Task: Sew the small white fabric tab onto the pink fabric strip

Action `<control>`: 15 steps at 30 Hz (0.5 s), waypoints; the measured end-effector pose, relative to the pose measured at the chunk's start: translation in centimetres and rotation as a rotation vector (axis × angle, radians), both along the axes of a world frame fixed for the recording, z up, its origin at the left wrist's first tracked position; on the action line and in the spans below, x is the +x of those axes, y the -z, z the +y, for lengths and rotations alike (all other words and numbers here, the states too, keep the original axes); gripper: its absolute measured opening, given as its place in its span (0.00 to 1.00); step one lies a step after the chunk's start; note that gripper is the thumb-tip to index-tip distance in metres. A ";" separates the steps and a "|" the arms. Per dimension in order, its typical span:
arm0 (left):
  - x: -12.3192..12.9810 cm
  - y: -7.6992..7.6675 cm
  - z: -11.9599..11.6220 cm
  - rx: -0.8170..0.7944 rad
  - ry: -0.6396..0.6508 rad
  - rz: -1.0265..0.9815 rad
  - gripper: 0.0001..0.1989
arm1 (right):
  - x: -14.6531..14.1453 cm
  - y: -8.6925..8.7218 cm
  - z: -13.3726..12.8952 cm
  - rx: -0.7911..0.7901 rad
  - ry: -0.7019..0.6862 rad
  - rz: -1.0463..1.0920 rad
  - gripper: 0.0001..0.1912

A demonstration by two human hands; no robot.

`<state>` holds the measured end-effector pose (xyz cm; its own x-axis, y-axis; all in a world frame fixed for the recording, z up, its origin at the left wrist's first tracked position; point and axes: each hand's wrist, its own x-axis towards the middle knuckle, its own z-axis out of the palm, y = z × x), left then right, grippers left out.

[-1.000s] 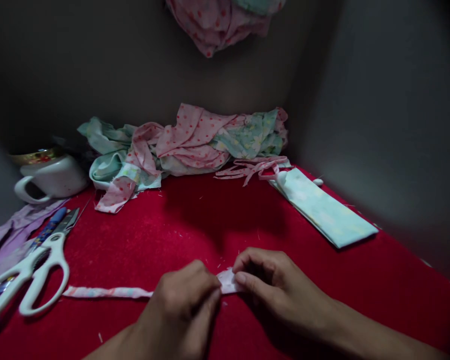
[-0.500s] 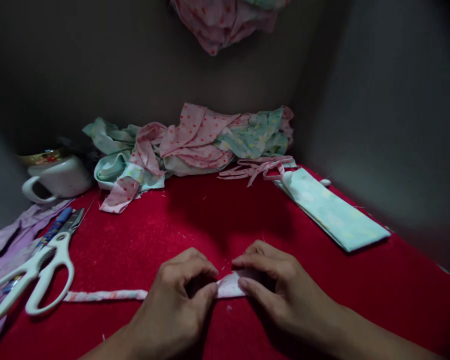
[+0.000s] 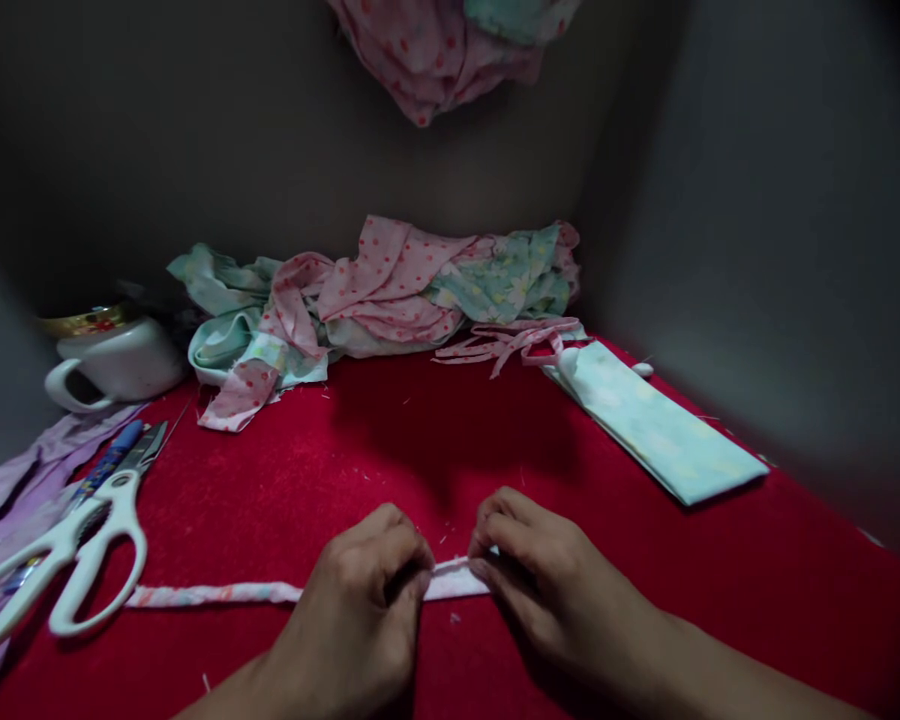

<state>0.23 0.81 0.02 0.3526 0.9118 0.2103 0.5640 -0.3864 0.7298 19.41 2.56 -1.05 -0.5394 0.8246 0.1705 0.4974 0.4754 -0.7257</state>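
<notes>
The left hand (image 3: 364,590) pinched the pale pink fabric strip (image 3: 217,594) between thumb and fingertips, and the right hand (image 3: 547,585) gripped the same strip just beside it, the two sets of fingers nearly touching over a short folded stretch. The strip was narrow, flat and soft-looking, faintly printed, and it ran out to the left of the left hand across the red cloth (image 3: 420,440), whose surface looked felt-like and was flecked with thread bits. Both hands rested knuckles up with curled fingers, forearms coming in from the near edge. Further left of the strip's end lay white-handled scissors (image 3: 82,555) on lilac cloth (image 3: 22,480), with a white cup (image 3: 112,365) beyond. Well beyond the hands sat a crumpled heap of pink dotted and mint fabric (image 3: 390,290), and to the far right a folded mint rectangle (image 3: 656,425)
</notes>
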 end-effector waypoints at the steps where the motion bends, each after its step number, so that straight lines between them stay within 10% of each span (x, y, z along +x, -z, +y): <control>1: 0.0 0.1 0.0 0.004 0.007 0.001 0.11 | 0.0 0.1 0.0 0.018 -0.009 -0.008 0.09; 15: -0.5 0.4 0.0 0.003 0.084 0.030 0.12 | 0.4 -0.2 -0.4 0.064 -0.040 0.005 0.10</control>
<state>-0.22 0.82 -0.36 0.4337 0.8782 0.2017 0.5508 -0.4356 0.7120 19.77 2.19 -0.81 -0.5704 0.7898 0.2255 0.4734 0.5405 -0.6955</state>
